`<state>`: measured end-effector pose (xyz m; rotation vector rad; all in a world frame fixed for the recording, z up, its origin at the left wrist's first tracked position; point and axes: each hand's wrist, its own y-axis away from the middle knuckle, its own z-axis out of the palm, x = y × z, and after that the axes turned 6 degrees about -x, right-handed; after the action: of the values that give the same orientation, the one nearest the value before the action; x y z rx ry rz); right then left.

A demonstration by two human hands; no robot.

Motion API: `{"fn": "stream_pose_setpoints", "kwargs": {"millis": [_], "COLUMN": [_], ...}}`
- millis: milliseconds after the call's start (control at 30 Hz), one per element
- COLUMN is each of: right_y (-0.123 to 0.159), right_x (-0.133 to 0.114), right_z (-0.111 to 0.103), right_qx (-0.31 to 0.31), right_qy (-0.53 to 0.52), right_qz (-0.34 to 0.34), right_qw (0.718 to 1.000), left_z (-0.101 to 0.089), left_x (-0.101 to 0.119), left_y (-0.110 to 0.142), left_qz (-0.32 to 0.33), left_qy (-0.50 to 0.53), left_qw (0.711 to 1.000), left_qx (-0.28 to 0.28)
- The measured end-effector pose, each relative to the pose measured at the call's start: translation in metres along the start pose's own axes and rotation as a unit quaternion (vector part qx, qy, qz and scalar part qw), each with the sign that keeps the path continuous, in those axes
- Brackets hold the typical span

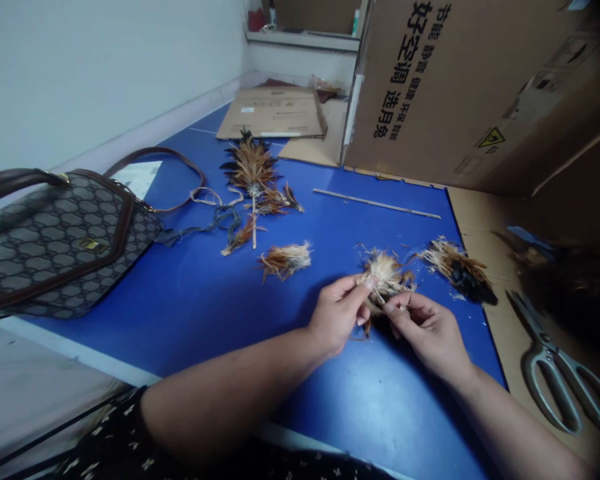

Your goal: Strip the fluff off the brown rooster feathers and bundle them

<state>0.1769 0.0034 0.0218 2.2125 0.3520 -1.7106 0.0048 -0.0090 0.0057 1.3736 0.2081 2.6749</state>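
Observation:
A bunch of pale and brown feathers (384,268) lies on the blue table between my hands. My left hand (341,312) pinches its near left part with thumb and forefinger. Close beside it, my right hand (425,327) is closed at the feathers' near right part, thumb against the fingers; the exact bits pinched are too small to make out. To the left rests a small brown-and-white feather bundle (286,260). On the right is another bundle with black and brown feathers (460,270). Farther back lies a stick with brown feathers tied round it (253,170).
A patterned handbag (65,247) stands at the left, near a grey cloth strip (225,220). A thin stick (377,203) lies at the back. Large scissors (555,367) rest on cardboard at the right. A big carton (455,93) and flat cardboard (275,113) stand behind.

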Motion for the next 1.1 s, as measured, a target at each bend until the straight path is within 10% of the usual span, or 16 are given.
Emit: {"fn": "stream_pose_setpoints", "kwargs": {"millis": [267,867,1100], "right_y": [0.0006,-0.0005,0.0016], "right_x": [0.0028,0.0045,0.0042], "right_z": [-0.0068,-0.0003,-0.0046], "right_qx": [0.045,-0.009,-0.043], "right_qy": [-0.017,-0.02,-0.126], "right_qz": [-0.01,0.011,-0.013], "right_qw": [0.999,1.0,0.991], "left_z": [0.0003,-0.0037,-0.0039], "left_x": [0.0005,-0.0041,-0.0069], "left_y": [-0.0023,0.0035,0.0011], "left_qz": [0.01,-0.056,0.008], "left_qy": [0.0,-0.01,-0.048], "left_qw": [0.999,0.993,0.998], "left_qx": [0.035,-0.101,-0.045]}}
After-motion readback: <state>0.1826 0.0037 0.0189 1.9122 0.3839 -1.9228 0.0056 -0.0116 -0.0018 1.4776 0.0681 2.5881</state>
